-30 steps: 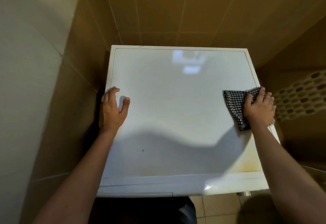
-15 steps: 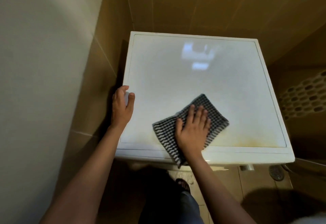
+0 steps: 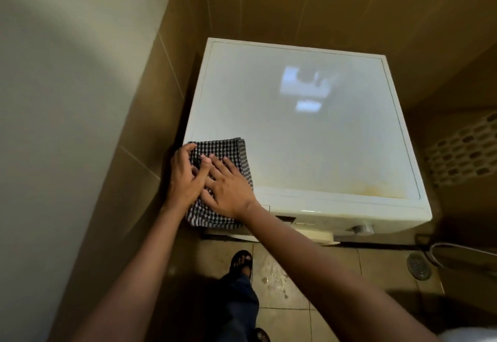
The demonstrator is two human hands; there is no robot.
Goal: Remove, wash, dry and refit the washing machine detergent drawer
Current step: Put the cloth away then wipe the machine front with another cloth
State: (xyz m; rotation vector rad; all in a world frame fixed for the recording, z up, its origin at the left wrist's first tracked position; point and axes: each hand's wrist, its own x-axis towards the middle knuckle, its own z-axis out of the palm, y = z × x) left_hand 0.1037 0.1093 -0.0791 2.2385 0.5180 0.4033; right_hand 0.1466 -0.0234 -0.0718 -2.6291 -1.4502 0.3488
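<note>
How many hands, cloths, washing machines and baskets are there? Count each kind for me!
Hands: 2, the left hand and the right hand
Checked cloth: 1
Washing machine: 1
Basket: 1
Total: 5

no legible text, no brand, label or number readable on washing machine [image 3: 295, 140]

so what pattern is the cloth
The cloth is black-and-white check, clearest in head view.

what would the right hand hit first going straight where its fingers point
Probably the thumb of the left hand, lying right at the fingertips of the right hand on the black-and-white checked cloth.
</note>
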